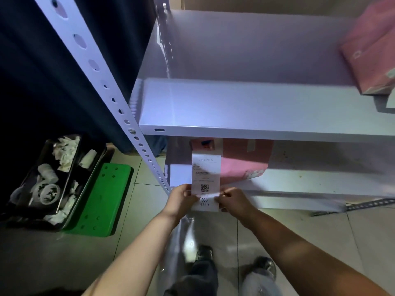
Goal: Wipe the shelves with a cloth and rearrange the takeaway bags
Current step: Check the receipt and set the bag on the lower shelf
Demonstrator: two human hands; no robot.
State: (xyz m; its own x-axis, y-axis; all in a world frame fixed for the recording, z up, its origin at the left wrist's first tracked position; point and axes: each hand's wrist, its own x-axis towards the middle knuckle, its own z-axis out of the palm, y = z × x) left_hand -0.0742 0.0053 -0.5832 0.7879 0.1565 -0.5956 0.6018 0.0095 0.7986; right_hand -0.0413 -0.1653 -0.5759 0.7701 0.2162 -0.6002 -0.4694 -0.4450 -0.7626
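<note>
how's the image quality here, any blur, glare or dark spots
Head view: the left side is dark around the bin; the pink bag at the right edge is smeared by blur; the receipt, held by both hands, is legible only at its number; the shelf looks evenly lit.

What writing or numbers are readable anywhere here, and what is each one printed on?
"366": on the lower part of the white receipt held between the left hand and the right hand.
QR code on the same receipt: visible, no readable text.
Header line and small print on the receipt: too blurred to read.
White mark on the pink bag on the upper shelf: too blurred to read.
Stickers on the pink bag on the lower shelf: unreadable.
</note>
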